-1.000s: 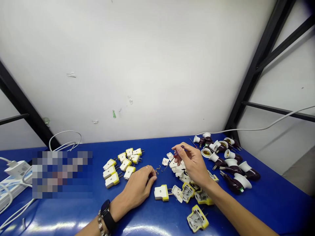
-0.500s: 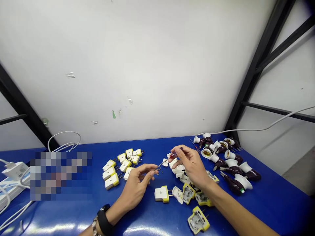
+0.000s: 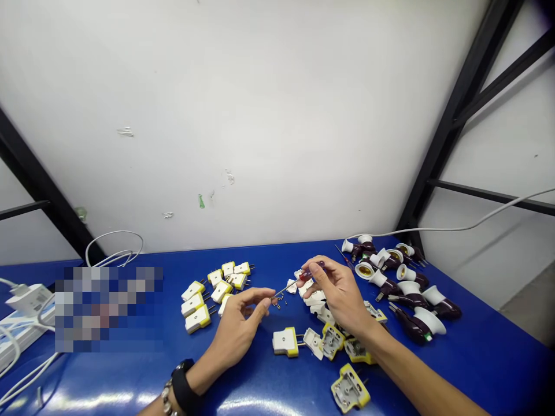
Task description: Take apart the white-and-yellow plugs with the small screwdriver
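Note:
My right hand (image 3: 340, 289) grips a screwdriver (image 3: 306, 274) by its dark red handle, its thin shaft slanting down to the left. At the tip, the thumb and fingers of my left hand (image 3: 245, 318) are pinched together; what they hold there is too small to make out. Several small screws (image 3: 281, 300) lie on the blue table just beyond my left fingertips. A closed white-and-yellow plug (image 3: 285, 342) rests between my forearms. Beside it, partly under my right hand, lie white plug covers (image 3: 313, 342) and open yellow-edged plug halves (image 3: 350, 388).
Several closed plugs (image 3: 197, 319) are grouped at the left on the blue table (image 3: 143, 375). Maroon-and-white lamp holders (image 3: 416, 323) are piled at the right, near another screwdriver (image 3: 344, 257). A power strip with a white adapter (image 3: 29, 300) and cables sits far left, beside a blurred patch.
The hands and screwdriver stay almost where they were. My left fingers have shifted slightly around the screwdriver's tip.

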### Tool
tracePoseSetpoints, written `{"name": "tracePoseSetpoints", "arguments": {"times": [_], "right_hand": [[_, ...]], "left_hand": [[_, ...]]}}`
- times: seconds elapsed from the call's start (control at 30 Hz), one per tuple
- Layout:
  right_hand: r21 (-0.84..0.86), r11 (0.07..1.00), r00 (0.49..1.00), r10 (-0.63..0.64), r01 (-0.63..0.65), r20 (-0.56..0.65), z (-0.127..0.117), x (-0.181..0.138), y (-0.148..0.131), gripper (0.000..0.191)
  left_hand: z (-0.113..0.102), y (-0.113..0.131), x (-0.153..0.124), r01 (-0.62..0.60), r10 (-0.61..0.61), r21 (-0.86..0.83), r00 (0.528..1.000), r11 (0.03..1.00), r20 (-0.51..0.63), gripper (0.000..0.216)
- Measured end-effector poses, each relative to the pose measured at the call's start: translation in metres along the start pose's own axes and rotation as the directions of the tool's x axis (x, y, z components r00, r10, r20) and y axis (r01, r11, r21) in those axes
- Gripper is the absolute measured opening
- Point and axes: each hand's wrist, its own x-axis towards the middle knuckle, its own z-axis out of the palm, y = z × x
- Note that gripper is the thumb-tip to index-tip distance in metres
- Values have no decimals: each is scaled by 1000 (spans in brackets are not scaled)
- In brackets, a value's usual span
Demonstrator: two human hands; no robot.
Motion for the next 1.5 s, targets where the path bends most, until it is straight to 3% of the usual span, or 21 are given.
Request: {"name": "tracePoseSetpoints", "arguments": {"times": [0.2,0.43,0.63,0.87,1.1,1.27,1.37,1.5], "right_hand": [[-26,999,999,-21,22,38,1,-2,-2,37],[-78,997,987,-1,14,161,0,-9,0,32],[-211,977,964,28,29,263,6,-14,3,24],[-294,954,943,50,52,328,11,-15,2,21],[-456,854,945,-112,250,308,14,-18,12,28],[-333,913,943,-130,235,307,14,-20,12,20],[-242,943,931,-141,230,335,14,-20,11,26],[-298,904,933,-223,306,281,15,-21,14,14]], "left_hand": [[2,0,-1,-41,42,71,999,997,-17,24],[9,9,-10,-85,59,164,985,983,160,13],[8,4,-12,-242,169,329,957,913,234,8],[2,4,-14,-411,301,329,892,850,337,17],[5,3,-14,-290,216,284,939,914,266,4],[9,-2,-11,-299,207,258,921,919,330,13],[8,-1,-13,-303,212,221,909,927,359,14],[7,-3,-16,-355,266,258,909,899,322,11]]}}
